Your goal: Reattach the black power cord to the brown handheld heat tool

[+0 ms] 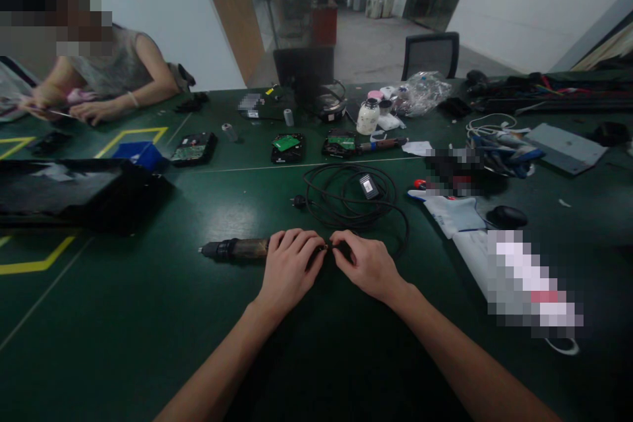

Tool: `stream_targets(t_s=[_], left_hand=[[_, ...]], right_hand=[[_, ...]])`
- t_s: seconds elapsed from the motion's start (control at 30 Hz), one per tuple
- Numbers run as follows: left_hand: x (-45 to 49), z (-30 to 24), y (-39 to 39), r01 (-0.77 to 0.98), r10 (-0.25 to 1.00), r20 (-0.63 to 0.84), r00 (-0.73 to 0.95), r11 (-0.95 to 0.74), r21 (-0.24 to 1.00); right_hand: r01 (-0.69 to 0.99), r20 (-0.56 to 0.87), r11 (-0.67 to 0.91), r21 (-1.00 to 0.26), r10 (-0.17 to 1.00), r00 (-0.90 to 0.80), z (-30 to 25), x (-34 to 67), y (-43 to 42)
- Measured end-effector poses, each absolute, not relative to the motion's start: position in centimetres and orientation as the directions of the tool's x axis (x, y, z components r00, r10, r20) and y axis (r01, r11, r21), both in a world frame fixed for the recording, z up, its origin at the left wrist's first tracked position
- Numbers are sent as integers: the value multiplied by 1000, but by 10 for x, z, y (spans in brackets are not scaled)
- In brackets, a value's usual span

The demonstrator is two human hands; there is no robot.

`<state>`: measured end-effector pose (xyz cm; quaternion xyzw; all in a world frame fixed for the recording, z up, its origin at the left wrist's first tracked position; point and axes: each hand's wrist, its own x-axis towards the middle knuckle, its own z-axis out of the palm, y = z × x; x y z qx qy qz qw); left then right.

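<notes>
An electric screwdriver [250, 248] lies on the green table, its black nose and bit pointing left. My left hand [291, 265] is wrapped over its rear end, which the fingers partly hide. Close beside it, my right hand [368, 265] pinches the dark end of a cable [407, 227]. The two hands nearly meet, with a small connector showing between the fingertips; whether it is inserted I cannot tell. Behind them the cable lies in loose coils, with a small black box [368, 186] and a black plug [298, 202] among its loops.
Hard drives [288, 148] with green boards lie farther back, near a second screwdriver [383, 145] and a white bottle [368, 117]. A black tray [74, 194] stands at left, where another person sits. Gloves [455, 211] and a computer mouse [508, 216] lie at right.
</notes>
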<state>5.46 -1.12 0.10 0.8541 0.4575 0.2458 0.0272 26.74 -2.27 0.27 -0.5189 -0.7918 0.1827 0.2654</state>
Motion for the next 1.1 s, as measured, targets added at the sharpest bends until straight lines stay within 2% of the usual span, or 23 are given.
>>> stream_targets(t_s=[1.1], left_hand=[[53,-1,-11,768,793,404,456,-580,272]], right_hand=[[672,211,409,-617,909,-359,6,267,-22]])
